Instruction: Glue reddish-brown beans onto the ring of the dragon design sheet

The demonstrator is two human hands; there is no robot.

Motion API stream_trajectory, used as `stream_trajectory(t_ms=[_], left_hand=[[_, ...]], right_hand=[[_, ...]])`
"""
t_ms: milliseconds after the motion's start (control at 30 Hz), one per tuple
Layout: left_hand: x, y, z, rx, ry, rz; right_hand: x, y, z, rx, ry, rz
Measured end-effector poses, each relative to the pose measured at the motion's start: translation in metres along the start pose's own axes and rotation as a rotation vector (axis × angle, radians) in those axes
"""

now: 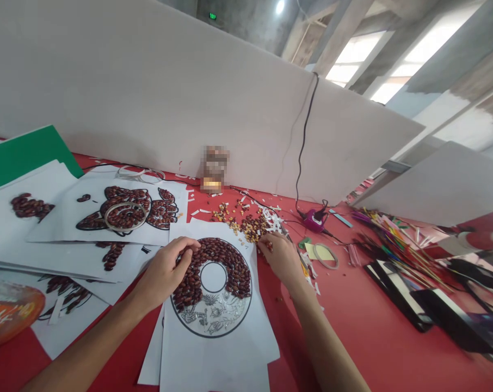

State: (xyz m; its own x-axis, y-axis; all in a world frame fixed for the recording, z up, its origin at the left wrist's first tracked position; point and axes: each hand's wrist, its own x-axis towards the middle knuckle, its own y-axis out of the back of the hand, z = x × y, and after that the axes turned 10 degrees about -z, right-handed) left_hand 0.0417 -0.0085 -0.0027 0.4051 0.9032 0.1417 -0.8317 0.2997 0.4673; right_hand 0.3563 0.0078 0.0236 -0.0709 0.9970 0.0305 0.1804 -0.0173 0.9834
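A white sheet of paper (214,365) lies in front of me, printed with a ring-shaped design (222,318). Dark red beans (220,251) cover the ring's top and both upper sides; its lower part shows bare printed pattern under a glossy film. My left hand (171,269) rests at the ring's upper left, thumb and forefinger apart, fingertips near the beans. Just right of the sheet, my right hand (281,258) reaches into a loose pile of beans and yellow corn kernels (250,228). Its fingers are bent together at the pile; what they pinch is hidden.
Bean-covered drawings (126,209) are stacked at left, with a round tape roll (126,216) on one. An orange-labelled container (10,310) stands at lower left. A purple power socket (314,219), another tape roll (326,256), and coloured sticks (405,245) lie right. A white partition (189,92) stands behind.
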Motion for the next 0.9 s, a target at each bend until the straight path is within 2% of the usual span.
stream_trajectory(t_ms=[400, 900], left_hand=[[0.0, 0.001, 0.004, 0.013, 0.005, 0.004], [0.0, 0.001, 0.003, 0.018, -0.005, -0.001]], right_hand=[[-0.007, -0.006, 0.024, 0.088, -0.072, 0.021], [0.0, 0.005, -0.007, -0.007, -0.049, -0.014]])
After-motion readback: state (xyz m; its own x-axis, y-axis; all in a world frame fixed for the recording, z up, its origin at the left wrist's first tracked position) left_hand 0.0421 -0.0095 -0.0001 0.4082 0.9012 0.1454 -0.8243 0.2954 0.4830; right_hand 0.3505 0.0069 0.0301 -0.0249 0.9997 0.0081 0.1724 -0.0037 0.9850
